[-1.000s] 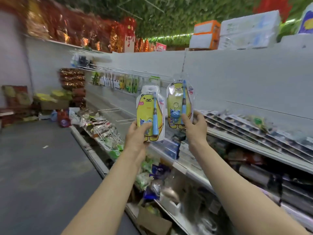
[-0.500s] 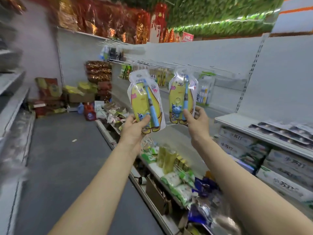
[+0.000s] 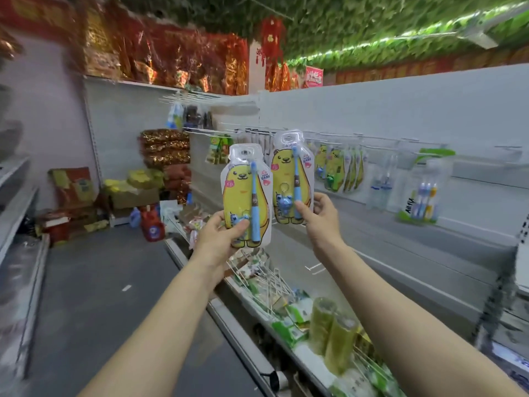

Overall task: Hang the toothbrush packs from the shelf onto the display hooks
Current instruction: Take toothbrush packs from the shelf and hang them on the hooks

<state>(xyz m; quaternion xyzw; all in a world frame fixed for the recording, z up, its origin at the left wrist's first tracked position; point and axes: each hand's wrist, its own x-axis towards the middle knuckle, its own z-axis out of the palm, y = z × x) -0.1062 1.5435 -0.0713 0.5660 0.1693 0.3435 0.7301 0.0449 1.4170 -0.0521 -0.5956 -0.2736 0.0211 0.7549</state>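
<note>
This is a shop aisle. White gondola shelving runs along the right side, its back panel fitted with wire display hooks from which carded toothbrush packs hang in rows. The lower shelf at near right holds packaged goods. Across the grey floor, more shelving stands on the left. At the far end sit stacked cartons and a red detergent jug, with red-and-gold festive goods on top.

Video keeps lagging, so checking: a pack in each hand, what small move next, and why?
Probably move the right pack, gripped by the right hand, rightward toward the hook where matching bear packs hang, aiming its hang hole at the tip. It is nearer that row; the left pack in the left hand can wait.
</note>
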